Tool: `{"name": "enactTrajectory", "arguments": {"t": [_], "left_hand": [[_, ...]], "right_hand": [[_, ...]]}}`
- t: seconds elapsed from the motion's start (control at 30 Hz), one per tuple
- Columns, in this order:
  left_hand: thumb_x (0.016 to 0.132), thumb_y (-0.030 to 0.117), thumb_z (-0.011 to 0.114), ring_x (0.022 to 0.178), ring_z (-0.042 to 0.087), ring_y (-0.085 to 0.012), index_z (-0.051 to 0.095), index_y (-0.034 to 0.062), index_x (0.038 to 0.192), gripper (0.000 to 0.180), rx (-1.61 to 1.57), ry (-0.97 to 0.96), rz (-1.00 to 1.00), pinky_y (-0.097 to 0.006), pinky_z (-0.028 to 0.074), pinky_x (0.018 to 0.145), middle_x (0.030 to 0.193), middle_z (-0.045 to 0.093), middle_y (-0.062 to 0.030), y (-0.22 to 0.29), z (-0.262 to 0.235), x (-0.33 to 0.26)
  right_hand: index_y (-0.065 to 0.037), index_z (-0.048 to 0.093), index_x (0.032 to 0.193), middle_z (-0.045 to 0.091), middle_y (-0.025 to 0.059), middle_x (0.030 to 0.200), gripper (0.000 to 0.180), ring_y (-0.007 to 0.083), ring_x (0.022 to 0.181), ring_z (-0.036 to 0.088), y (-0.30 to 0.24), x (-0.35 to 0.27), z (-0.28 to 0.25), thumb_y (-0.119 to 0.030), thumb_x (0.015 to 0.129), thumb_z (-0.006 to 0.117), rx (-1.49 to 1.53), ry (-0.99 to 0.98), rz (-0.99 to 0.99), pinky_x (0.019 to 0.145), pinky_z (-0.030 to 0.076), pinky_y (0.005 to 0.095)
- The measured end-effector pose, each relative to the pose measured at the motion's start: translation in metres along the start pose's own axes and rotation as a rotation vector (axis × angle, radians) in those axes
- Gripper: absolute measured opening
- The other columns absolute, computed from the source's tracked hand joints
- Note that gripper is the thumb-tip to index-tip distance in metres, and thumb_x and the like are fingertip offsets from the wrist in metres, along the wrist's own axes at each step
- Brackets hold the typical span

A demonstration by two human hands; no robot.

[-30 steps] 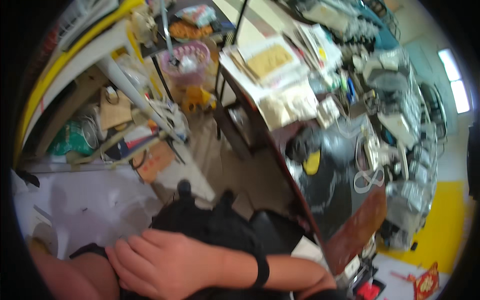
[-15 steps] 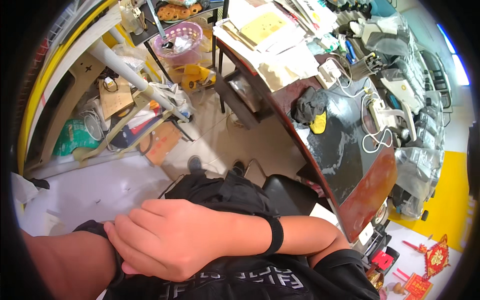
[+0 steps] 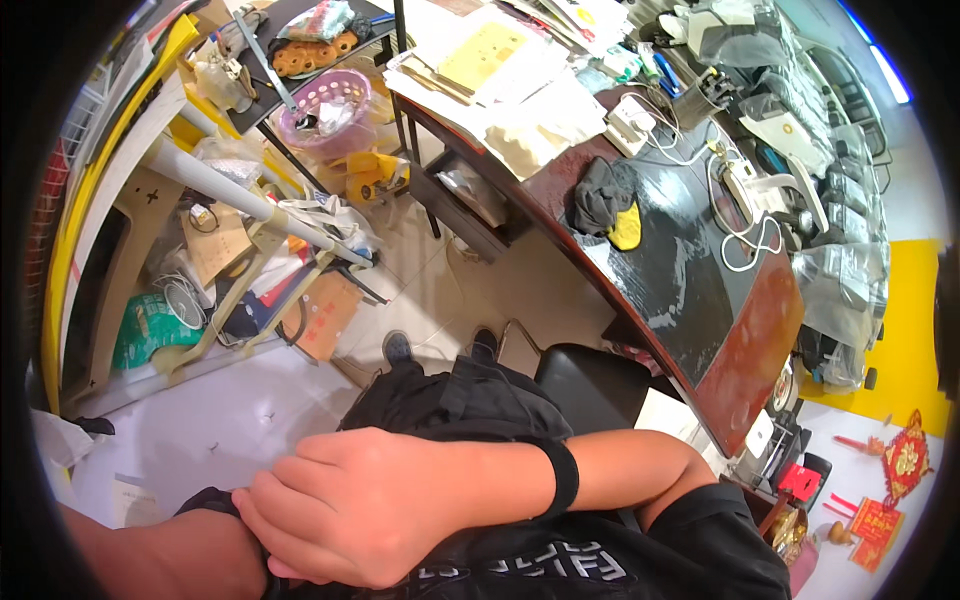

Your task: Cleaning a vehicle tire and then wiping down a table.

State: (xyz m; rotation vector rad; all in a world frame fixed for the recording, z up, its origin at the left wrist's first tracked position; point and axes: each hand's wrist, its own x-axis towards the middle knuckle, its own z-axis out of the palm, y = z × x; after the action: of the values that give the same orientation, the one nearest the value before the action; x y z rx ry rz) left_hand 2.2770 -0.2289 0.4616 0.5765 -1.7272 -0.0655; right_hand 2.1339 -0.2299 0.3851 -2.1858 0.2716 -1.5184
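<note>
My right hand reaches across my body from the right, its back turned up and its fingers curled over my left wrist. It closes on a black wristband there, partly covered by the fingers. A second black wristband circles my right wrist. My left forearm enters from the lower left; the left hand itself is hidden behind the right one. Beneath the arms are my black shirt and black trousers.
To the right stands a dark desk with papers, a grey and yellow cloth and white cables. A black chair is beside it. A purple basket, a metal frame and cluttered goods stand at the left.
The view has shifted, so the desk sits a little further left and my hands appear slightly lower and to the right. The right hand keeps its grip at the left wrist.
</note>
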Motion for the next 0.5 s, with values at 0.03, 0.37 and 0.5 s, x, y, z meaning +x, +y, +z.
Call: {"name": "enactTrajectory", "arguments": {"t": [0.03,0.37,0.5], "left_hand": [[0.087,0.057,0.057,0.062,0.045,-0.0171,0.052,0.0026,0.094,0.055,0.008,0.009,0.002,-0.032,0.039,0.056,0.081,0.051,-0.0055,0.001,-0.002,-0.001],[0.086,0.061,0.059,0.063,0.044,-0.0166,0.052,0.0029,0.095,0.059,-0.008,0.028,-0.009,-0.031,0.038,0.057,0.081,0.05,-0.0054,0.001,-0.003,0.013],[0.086,0.063,0.06,0.063,0.044,-0.0164,0.053,0.0031,0.096,0.061,-0.002,0.065,-0.052,-0.031,0.037,0.057,0.081,0.05,-0.0054,-0.003,-0.002,0.033]], "right_hand": [[0.011,0.062,0.09,0.059,0.0144,0.082,0.032,0.0223,0.064,0.056,0.0,0.0,-0.003,-0.02,0.083,0.065,0.032,-0.084,0.007,0.054,0.043,0.0301],[0.012,0.064,0.095,0.059,0.0135,0.084,0.033,0.0194,0.064,0.058,0.012,0.0,-0.013,-0.019,0.085,0.066,0.008,-0.126,-0.093,0.054,0.046,0.0274],[0.011,0.064,0.096,0.058,0.0125,0.082,0.032,0.0192,0.062,0.058,0.016,0.003,-0.014,-0.019,0.086,0.065,0.059,-0.163,-0.116,0.052,0.046,0.0274]]}}
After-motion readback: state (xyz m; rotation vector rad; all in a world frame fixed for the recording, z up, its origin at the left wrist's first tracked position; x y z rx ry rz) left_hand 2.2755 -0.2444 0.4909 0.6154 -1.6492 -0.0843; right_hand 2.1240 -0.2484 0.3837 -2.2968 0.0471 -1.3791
